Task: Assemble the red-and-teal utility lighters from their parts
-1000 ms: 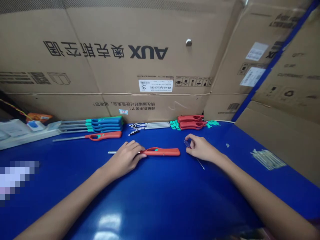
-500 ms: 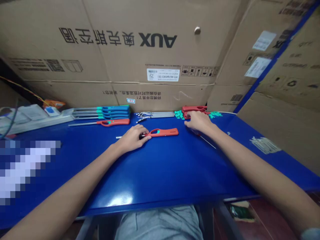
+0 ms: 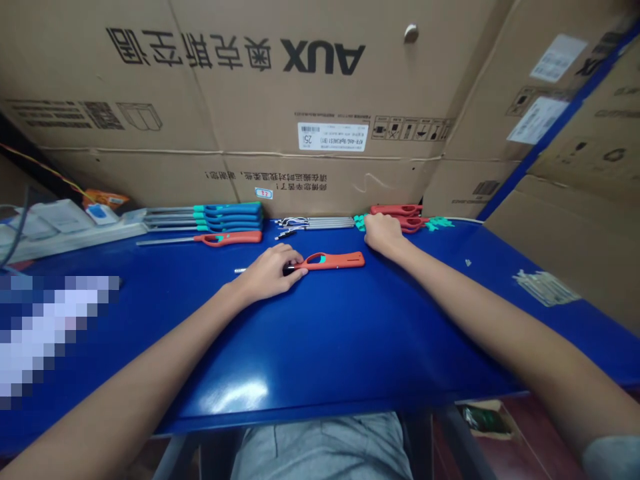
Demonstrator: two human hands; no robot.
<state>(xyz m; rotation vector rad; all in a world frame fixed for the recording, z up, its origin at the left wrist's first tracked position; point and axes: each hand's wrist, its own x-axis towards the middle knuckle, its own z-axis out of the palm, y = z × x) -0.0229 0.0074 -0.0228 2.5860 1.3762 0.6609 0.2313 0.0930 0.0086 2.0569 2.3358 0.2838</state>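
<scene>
My left hand (image 3: 275, 272) is closed round the front end of an orange stick lighter (image 3: 340, 261) lying on the blue table. Its handle, with a green trigger in the loop, points right, and a short tip shows left of my wrist. At the back, my right hand (image 3: 384, 233) reaches to a heap of small green pieces (image 3: 359, 222), fingers curled down and their tips hidden. Just behind that hand lie red lighter handles (image 3: 407, 221). More green pieces (image 3: 440, 224) lie to their right. Metal tubes with wires (image 3: 330, 223) lie left of the heap.
Blue stick lighters (image 3: 233, 218) are stacked at the back left, with another orange lighter (image 3: 235, 237) before them. A power strip (image 3: 75, 233) lies further left. Cardboard (image 3: 240, 133) walls the back. A bundle of pale sticks (image 3: 545, 288) lies at the right.
My right hand has moved back and left to the green pieces. The thin metal rod seen under it before no longer shows. My left hand stays on the orange lighter.
</scene>
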